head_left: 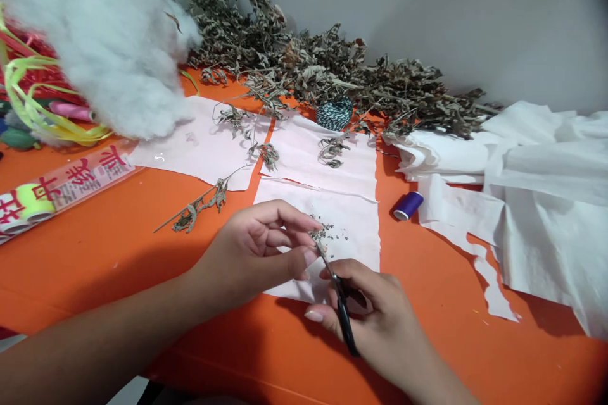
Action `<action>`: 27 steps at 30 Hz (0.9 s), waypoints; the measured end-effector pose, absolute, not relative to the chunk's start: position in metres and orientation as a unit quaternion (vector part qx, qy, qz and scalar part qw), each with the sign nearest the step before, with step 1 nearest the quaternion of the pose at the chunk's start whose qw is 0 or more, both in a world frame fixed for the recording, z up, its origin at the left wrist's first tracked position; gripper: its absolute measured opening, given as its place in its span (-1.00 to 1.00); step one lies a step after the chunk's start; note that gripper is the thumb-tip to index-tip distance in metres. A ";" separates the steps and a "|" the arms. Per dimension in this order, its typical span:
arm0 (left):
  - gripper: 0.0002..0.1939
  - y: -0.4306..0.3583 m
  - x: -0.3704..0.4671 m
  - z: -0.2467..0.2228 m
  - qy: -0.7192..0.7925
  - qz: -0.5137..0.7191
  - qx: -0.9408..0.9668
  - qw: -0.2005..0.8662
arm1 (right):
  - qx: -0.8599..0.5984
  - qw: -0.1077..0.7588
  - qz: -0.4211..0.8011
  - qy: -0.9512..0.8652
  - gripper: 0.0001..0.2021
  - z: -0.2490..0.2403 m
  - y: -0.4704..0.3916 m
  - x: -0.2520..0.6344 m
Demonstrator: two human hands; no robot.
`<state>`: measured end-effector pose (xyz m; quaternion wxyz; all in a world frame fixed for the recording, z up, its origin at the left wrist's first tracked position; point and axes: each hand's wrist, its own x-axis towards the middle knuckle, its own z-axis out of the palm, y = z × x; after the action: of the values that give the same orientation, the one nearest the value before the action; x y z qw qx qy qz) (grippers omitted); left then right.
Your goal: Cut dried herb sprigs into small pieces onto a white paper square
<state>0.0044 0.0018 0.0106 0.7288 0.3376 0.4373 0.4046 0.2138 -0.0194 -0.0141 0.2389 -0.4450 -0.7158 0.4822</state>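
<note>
My left hand (266,247) is closed in a pinch over the white cloth square, its fingertips around a small bit of dried leaf that barely shows. The blades of black-handled scissors (346,316) reach up to those fingertips. My right hand (380,310) is wrapped round the scissors' handles. Small dark leaf crumbs (339,234) lie on the white cloth (365,253) beneath and beside the fingertips. A dried sprig (192,215) rests on the orange table to the left.
Dried plants (304,63) line the back wall, with a ball of dark twine (334,113) before them. White stuffing (118,44), ribbons (28,88) and packaged thread (71,190) are left. A purple spool (408,206) and white cloths (546,202) are right.
</note>
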 end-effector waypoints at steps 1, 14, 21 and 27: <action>-0.79 0.002 0.004 0.011 0.435 0.405 0.335 0.731 | -0.445 0.236 0.488 -0.713 -0.75 -0.014 -0.019 0.214; -0.81 0.001 0.003 0.009 0.446 0.403 0.361 0.712 | -0.438 0.257 0.428 -0.748 -0.85 -0.017 -0.017 0.215; -0.81 0.002 0.004 0.008 0.436 0.411 0.345 0.722 | -0.438 0.235 0.468 -0.730 -0.80 -0.014 -0.018 0.214; -0.76 0.003 0.003 0.010 0.435 0.409 0.330 0.731 | -0.440 0.240 0.463 -0.731 -0.81 -0.012 -0.016 0.213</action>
<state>0.0034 0.0029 0.0098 0.7311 0.3300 0.4347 0.4094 0.2130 -0.0163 -0.0118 0.2402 -0.4397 -0.7312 0.4630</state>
